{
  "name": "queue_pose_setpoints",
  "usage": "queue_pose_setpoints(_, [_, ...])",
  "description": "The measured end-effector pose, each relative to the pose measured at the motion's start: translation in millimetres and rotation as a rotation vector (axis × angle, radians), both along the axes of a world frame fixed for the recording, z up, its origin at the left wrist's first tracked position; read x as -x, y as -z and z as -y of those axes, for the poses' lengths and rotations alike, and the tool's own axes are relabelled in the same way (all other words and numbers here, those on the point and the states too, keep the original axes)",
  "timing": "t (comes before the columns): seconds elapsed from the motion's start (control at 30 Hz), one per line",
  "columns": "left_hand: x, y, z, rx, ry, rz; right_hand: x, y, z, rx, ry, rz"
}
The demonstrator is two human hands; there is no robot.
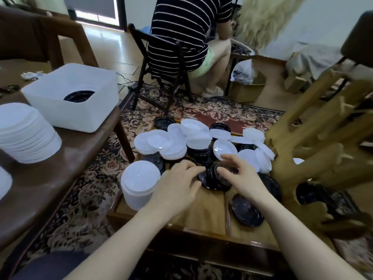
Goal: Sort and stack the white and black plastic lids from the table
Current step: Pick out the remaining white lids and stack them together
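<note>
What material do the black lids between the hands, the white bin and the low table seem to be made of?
Black lids: likely thin glossy plastic, showing bright reflections.
White bin: matte, slightly translucent plastic, by its soft glow.
Low table: varnished wood, with visible grain and sheen.

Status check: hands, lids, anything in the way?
Both hands, left and right, gripping black lid stack. Loose white lids piled behind. Nothing blocking.

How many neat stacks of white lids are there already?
2. One tall stack of white lids stands on the low table's left corner; another stack sits on the side table at far left. More may be out of view.
</note>
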State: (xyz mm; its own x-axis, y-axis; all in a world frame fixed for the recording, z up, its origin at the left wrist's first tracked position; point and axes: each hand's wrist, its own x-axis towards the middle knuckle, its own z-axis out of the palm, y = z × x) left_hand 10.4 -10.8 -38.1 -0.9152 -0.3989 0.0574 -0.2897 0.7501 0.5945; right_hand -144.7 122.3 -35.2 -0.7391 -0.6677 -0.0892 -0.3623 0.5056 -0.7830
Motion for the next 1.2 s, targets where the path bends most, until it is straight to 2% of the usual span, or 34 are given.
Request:
queue_pose_setpoints(0.1, [11.9, 10.9, -5.2, 0.079, 0.136, 0.178, 21.0, 8.1, -6.2, -0.058, -0.010, -0.115])
queue_pose_setpoints(0.17, [16.2, 15.4, -7.8, 0.080, 0.154, 0.232, 37.1, 11.9, 2.7, -0.095, -0.078, -0.262])
queue_pose_setpoints(0.23, [18.8, 17.8, -8.2, 0.054, 0.156, 0.240, 50.4, 11.9, 22.3, -0.104, -0.153, -0.399])
queue_pose_setpoints(0.4, [17.6, 17.9, -0.9, 0.002, 0.133, 0.236, 71.2, 18.5, 83.6, -0.162, -0.288, -0.596])
queue_pose_setpoints(0.57, [16.3, 18.0, 4.2, -0.007, 0.113, 0.227, 80.4, 31.9, 104.6, -0.293, -0.235, -0.836])
queue_pose_setpoints(0.63, [17.7, 17.6, 5.9, -0.033, 0.087, 0.202, 78.4, 32.0, 99.4, -0.253, -0.154, -0.945])
queue_pose_setpoints(0.7, [19.4, 17.1, 6.6, -0.077, 0.058, 0.177, 75.2, 28.2, 89.1, -0.125, -0.047, -1.007])
queue_pose_setpoints(0.77, [21.8, 16.7, 6.0, -0.137, 0.022, 0.146, 69.6, 20.0, 75.8, 0.045, 0.037, -0.923])
queue_pose_setpoints(0.83, [23.8, 14.1, 4.7, -0.328, -0.062, 0.068, 61.7, 9.6, 58.9, 0.177, 0.082, -0.761])
queue_pose_setpoints(0.87, [25.1, 11.1, 3.9, -0.527, -0.126, 0.001, 57.3, 5.6, 49.1, 0.223, 0.086, -0.717])
queue_pose_setpoints(0.97, [28.0, -1.2, 0.2, -1.313, -0.254, -0.174, 37.1, -0.6, 18.5, 0.248, -0.002, -0.842])
queue_pose_setpoints(1.0, [28.3, -3.7, -1.2, -1.467, -0.250, -0.204, 29.4, 0.6, 9.1, 0.237, -0.057, -0.911])
queue_pose_setpoints(1.07, [27.7, -4.7, -7.0, -1.568, -0.212, -0.239, 14.9, 6.2, -6.2, 0.211, -0.170, -1.011])
queue_pose_setpoints(1.2, [24.5, 3.3, -20.7, -1.609, -0.266, -0.267, -10.0, 16.4, -21.8, 0.182, -0.388, -1.104])
